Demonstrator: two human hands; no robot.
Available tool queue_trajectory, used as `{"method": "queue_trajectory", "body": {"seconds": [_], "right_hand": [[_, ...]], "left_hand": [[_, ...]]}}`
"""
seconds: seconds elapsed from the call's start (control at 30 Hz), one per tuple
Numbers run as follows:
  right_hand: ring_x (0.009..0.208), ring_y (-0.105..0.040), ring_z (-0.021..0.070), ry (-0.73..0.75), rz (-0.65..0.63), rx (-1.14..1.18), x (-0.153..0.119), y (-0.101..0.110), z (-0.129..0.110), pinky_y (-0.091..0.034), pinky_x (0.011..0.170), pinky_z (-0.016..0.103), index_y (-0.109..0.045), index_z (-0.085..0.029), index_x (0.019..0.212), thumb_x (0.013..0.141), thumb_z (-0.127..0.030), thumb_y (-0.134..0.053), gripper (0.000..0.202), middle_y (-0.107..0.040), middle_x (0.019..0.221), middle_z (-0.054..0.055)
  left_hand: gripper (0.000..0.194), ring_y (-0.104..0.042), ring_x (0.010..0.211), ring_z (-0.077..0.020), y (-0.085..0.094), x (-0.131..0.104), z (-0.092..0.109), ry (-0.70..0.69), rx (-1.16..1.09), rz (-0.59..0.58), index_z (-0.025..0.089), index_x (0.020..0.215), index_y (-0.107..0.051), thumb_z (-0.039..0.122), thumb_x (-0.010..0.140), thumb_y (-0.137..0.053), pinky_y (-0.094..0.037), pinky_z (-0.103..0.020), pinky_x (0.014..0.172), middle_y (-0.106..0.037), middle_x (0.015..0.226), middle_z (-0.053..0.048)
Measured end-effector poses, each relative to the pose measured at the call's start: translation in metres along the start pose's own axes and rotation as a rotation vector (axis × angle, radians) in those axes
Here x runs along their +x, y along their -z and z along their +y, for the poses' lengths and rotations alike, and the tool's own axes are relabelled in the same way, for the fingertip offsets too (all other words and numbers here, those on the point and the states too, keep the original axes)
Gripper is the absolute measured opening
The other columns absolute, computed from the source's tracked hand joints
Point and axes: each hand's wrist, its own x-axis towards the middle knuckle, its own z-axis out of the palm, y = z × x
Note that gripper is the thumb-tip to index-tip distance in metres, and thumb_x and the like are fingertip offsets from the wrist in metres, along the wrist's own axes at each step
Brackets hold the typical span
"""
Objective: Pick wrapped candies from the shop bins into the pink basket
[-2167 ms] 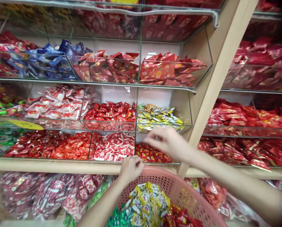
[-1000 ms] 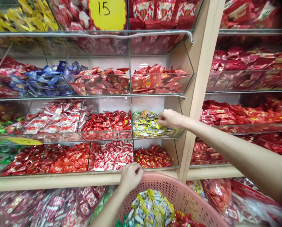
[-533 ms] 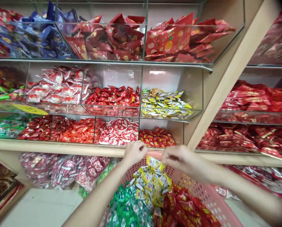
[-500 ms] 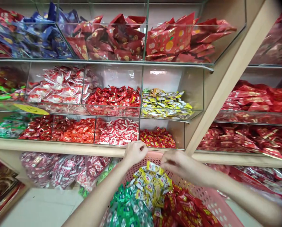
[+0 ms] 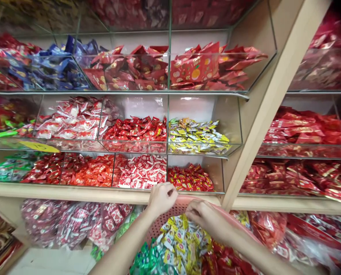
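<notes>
A pink perforated basket stands against the lower shelf edge. Inside it lie yellow-and-white wrapped candies, green ones on the left and red ones on the right. My left hand is curled at the basket's far rim, beside the wooden shelf edge; whatever its fingers hold, if anything, is hidden. My right hand hangs over the basket's right part, just above the yellow candies, fingers curled down and their tips hard to make out.
Shelves with clear compartments hold red, blue, white and yellow packets. A wooden post slants at the right. Bagged candies lie below the shelf ledge. A yellow tag is at the left.
The view has tilted up, so shelves and basket appear lower. My right hand has moved slightly left and stays curled over the candies. My left hand remains at the rim.
</notes>
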Motion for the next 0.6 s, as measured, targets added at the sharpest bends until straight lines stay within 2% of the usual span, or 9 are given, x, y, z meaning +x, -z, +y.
{"method": "queue_trajectory", "body": {"seconds": [0.2,0.33,0.47,0.6], "right_hand": [[0.061,-0.048,0.0128,-0.017,0.134,0.188,-0.002,-0.005,0.011,-0.034,0.055,0.022,-0.055,-0.017,0.069,0.087,-0.037,-0.044,0.029,-0.056,0.066,0.0],[0.06,-0.049,0.0141,0.002,0.217,0.209,-0.006,0.012,0.003,-0.036,0.055,0.024,-0.056,-0.017,0.068,0.088,-0.038,-0.043,0.032,-0.055,0.063,0.0],[0.064,-0.051,0.0137,0.159,0.33,0.162,0.004,0.057,-0.027,-0.038,0.06,0.025,-0.059,-0.017,0.07,0.088,-0.038,-0.045,0.031,-0.059,0.067,0.002],[0.057,-0.048,0.01,0.294,0.45,0.088,0.038,0.119,-0.068,-0.036,0.055,0.023,-0.061,-0.016,0.071,0.082,-0.033,-0.054,0.021,-0.059,0.063,-0.001]], "left_hand": [[0.019,-0.05,0.059,-0.0116,0.003,-0.002,0.004,-0.089,0.063,-0.021,0.018,0.062,-0.058,0.015,0.077,-0.046,-0.03,-0.024,0.056,-0.056,0.062,0.001],[0.019,-0.051,0.066,-0.0143,0.0,-0.002,0.005,-0.168,0.114,-0.03,0.018,0.064,-0.055,0.017,0.08,-0.044,-0.033,-0.026,0.061,-0.055,0.066,-0.001],[0.018,-0.052,0.068,-0.0153,-0.003,-0.002,0.005,-0.176,0.135,-0.033,0.019,0.065,-0.054,0.017,0.08,-0.044,-0.034,-0.027,0.061,-0.056,0.069,-0.002],[0.017,-0.053,0.07,-0.0161,-0.005,-0.002,0.003,-0.156,0.136,-0.032,0.019,0.067,-0.056,0.016,0.079,-0.045,-0.035,-0.027,0.062,-0.057,0.07,-0.002]]}}
